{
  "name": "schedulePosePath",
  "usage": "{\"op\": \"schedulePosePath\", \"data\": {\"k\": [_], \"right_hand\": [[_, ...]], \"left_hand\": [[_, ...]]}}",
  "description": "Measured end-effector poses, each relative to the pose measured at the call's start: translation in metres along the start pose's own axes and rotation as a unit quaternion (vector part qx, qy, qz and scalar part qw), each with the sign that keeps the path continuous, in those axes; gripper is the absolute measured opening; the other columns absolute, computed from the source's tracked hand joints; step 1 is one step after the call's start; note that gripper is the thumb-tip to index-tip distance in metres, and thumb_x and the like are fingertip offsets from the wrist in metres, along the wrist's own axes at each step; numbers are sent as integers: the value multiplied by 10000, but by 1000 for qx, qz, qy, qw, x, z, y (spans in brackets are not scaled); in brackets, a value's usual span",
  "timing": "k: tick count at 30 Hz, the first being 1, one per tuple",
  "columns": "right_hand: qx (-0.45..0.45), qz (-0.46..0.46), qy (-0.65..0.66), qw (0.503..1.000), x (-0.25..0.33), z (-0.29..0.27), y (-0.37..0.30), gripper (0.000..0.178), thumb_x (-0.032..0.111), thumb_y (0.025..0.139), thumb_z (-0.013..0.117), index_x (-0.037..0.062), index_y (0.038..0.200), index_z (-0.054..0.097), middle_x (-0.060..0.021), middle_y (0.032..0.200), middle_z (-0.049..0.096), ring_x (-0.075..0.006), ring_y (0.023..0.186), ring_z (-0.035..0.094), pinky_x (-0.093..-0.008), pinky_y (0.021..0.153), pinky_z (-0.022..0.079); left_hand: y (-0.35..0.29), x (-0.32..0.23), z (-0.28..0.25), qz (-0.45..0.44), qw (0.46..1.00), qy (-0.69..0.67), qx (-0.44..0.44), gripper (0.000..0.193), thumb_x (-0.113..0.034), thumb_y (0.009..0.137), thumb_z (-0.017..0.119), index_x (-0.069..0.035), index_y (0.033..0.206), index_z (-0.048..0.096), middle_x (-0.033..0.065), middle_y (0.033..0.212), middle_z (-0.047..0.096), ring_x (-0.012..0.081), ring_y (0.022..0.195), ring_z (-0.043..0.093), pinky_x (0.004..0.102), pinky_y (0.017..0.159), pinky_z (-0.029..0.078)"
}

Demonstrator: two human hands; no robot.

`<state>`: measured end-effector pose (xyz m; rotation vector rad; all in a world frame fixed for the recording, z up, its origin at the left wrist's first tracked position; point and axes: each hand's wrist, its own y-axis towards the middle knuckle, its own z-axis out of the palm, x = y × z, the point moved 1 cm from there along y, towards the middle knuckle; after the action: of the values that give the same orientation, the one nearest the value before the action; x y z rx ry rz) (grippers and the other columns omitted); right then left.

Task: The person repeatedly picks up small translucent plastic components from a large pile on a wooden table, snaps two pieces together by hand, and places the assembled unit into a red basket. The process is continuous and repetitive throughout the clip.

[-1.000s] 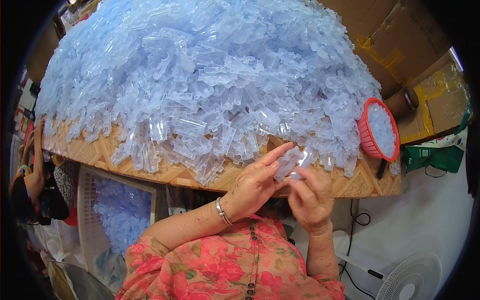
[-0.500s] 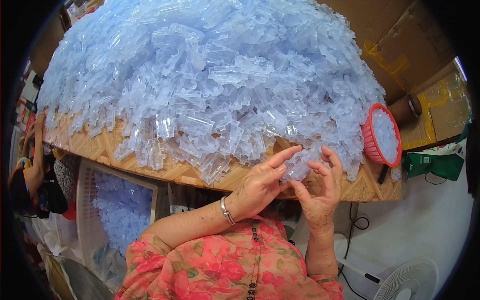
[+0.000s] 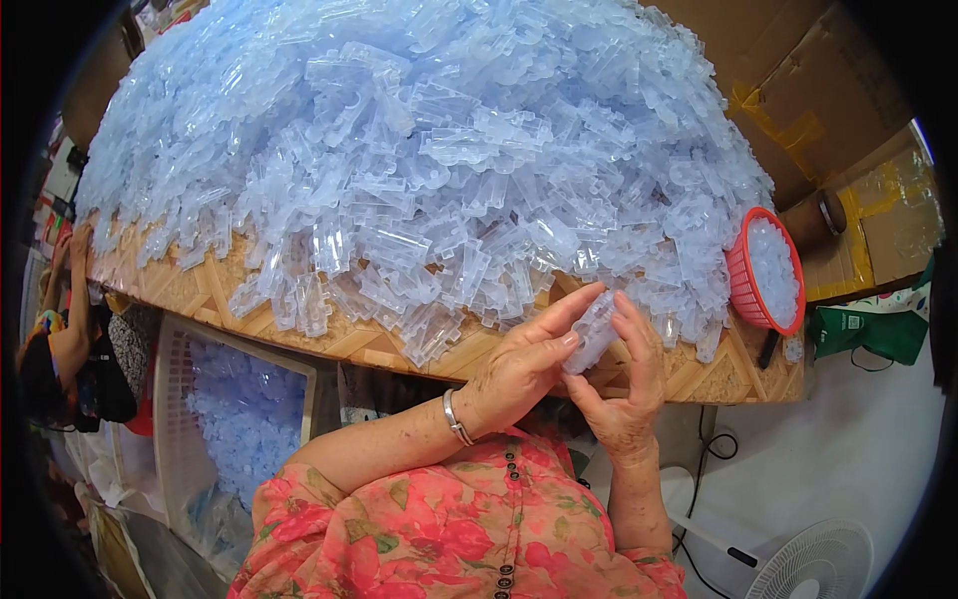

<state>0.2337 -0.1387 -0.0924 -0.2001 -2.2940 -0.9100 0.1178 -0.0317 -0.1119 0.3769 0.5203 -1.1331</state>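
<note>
Between my two hands, at the table's near edge, is a small stack of clear plastic pieces (image 3: pixel 595 334). My left hand (image 3: pixel 524 357) grips it from the left, fingers stretched along its side and thumb against it. On the right side, my right hand (image 3: pixel 627 384) closes round it with bent fingers and the thumb at its lower end. How many pieces the stack has I cannot make out. Just beyond my hands rises a large heap of similar clear, bluish plastic pieces (image 3: pixel 429 180), spread over the wood-patterned table (image 3: pixel 369 349).
A red plastic basket (image 3: pixel 741 280) of clear pieces stands at the table's right end. Below the table at left is a pale crate (image 3: pixel 180 439) with more pieces. Cardboard boxes (image 3: pixel 828 80), a green bag (image 3: pixel 878 334) and a white fan (image 3: pixel 813 569) are at right. Another person's arm (image 3: pixel 75 309) shows far left.
My right hand has moved left and its fingers have closed in on the stack. The stack now stands more upright between my hands. My left hand has barely shifted.
</note>
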Motion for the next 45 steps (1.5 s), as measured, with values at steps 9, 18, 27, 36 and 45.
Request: {"op": "schedulePosePath", "data": {"k": [9, 18, 27, 36, 45], "right_hand": [[15, 63, 40, 997, -2, 3, 4, 834, 66, 683, 868, 41, 1429, 496, -176, 1439, 555, -328, 1298, 560, -421, 1082, 455], [27, 68, 72, 995, -15, 1, -3, 888, 87, 664, 860, 22, 1454, 462, -174, 1456, 542, -313, 1313, 554, -404, 1088, 451], [26, 77, 72, 994, -19, 4, -6, 872, 83, 673, 848, 16, 1450, 457, -193, 1447, 545, -335, 1302, 560, -419, 1089, 450], [14, 98, 131, 986, -19, 8, -9, 887, 118, 713, 860, 1, 1473, 417, -169, 1480, 513, -278, 1298, 560, -385, 1061, 477], [7, 115, 181, 977, -21, 10, -12, 909, 240, 737, 868, -10, 1478, 405, -158, 1505, 482, -242, 1262, 573, -357, 982, 525]], "left_hand": [[0, 0, -2, -16, 1000, 0, 8, 631, -181, 1037, 480, -45, 1599, 229, 88, 1614, 307, 215, 1450, 360, 401, 1198, 291], [0, -1, 3, -17, 1000, 2, 26, 625, -174, 1030, 491, -35, 1591, 253, 86, 1612, 322, 220, 1455, 359, 400, 1198, 289], [-2, -1, -1, -38, 999, 3, 24, 609, -181, 1044, 482, -43, 1593, 259, 79, 1599, 346, 220, 1443, 384, 409, 1182, 325], [-5, -9, 2, 59, 945, 318, 57, 609, -236, 1068, 449, -61, 1609, 231, 81, 1601, 342, 168, 1389, 404, 327, 1126, 355], [-6, -5, -4, -9, 985, 156, 70, 612, -225, 1079, 444, -55, 1612, 197, 73, 1621, 298, 184, 1418, 373, 348, 1147, 348]]}}
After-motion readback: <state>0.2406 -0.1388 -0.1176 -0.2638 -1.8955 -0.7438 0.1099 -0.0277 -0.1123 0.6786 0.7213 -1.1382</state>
